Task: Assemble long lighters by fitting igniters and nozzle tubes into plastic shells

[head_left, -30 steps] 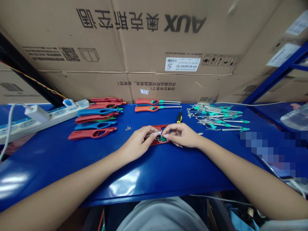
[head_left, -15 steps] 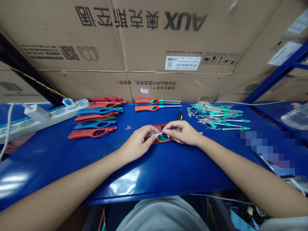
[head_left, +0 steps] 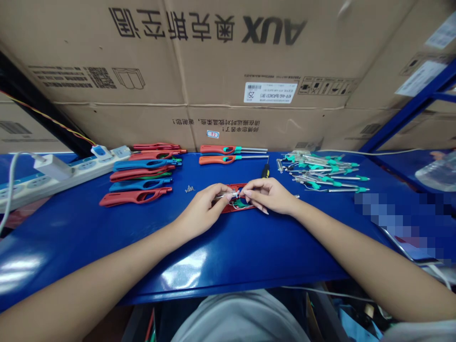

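My left hand [head_left: 201,209] pinches a clear plastic lighter fuel tank [head_left: 225,195] between thumb and fingers, its white-fitted end facing right. Close by on the right, the thumb and index finger of my right hand [head_left: 270,195] press together at that end; what they hold is too small to make out. Beneath both hands lies an open red lighter shell [head_left: 236,186], with a green trigger part [head_left: 241,203] and a thin white wire in it. The right part of the shell is hidden behind my right hand.
Red and blue lighter shells [head_left: 137,197] lie stacked at left beside a white power strip [head_left: 83,168]. Small screws [head_left: 190,189] sit near my left hand. Behind are two long lighters [head_left: 219,160], a screwdriver [head_left: 265,171] and a pile of green-tipped lighter inserts [head_left: 324,171].
The fuel tank's end has tilted slightly, and my right fingertips have shifted a little away from it. The shell stays in place on the table.
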Demonstrator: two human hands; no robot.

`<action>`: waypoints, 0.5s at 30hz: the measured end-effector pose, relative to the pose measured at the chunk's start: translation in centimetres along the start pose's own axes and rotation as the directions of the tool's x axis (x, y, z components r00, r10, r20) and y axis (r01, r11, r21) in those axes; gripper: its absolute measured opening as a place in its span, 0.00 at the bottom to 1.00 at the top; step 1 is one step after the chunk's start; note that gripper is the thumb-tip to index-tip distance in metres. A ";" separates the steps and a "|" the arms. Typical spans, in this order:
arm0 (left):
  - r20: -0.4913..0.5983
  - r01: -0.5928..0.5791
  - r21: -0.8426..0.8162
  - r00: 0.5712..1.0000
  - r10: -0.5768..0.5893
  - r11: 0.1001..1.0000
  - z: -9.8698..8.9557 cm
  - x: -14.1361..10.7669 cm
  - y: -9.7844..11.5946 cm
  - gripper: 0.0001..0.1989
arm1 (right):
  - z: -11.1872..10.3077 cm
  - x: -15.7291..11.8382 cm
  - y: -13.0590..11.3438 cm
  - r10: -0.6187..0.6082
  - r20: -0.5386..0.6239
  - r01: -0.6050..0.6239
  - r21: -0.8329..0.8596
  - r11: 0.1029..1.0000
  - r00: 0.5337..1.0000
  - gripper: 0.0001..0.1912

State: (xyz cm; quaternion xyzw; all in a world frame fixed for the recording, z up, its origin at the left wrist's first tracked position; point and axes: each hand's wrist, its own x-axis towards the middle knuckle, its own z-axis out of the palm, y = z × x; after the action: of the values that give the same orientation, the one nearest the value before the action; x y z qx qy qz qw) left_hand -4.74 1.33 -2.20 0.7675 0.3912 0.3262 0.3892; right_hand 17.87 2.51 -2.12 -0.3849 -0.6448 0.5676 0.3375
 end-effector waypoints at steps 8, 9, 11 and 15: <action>-0.015 -0.004 -0.009 1.000 0.004 1.000 0.0 0.0 -0.3 0.12 | -0.2 0.0 0.1 0.013 0.012 -0.013 -0.051 0.999 1.000 0.22; -0.015 -0.004 -0.007 1.000 0.004 1.000 0.0 0.0 -0.3 0.12 | -0.2 0.0 0.1 0.016 0.016 -0.015 -0.059 0.998 1.000 0.21; -0.014 -0.008 -0.006 1.000 0.008 1.000 0.0 -0.1 -0.2 0.12 | -0.2 0.0 0.0 0.005 0.015 -0.004 -0.064 0.998 1.000 0.21; -0.020 -0.017 -0.001 1.000 0.017 1.000 0.0 0.0 -0.3 0.12 | 0.0 -0.1 -0.3 -0.023 0.008 0.023 -0.057 0.998 1.000 0.20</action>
State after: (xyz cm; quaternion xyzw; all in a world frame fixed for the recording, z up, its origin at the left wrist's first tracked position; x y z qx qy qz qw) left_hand -4.84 1.42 -2.45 0.7672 0.3885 0.3374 0.3828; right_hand 17.83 2.41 -1.86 -0.3849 -0.6662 0.5466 0.3305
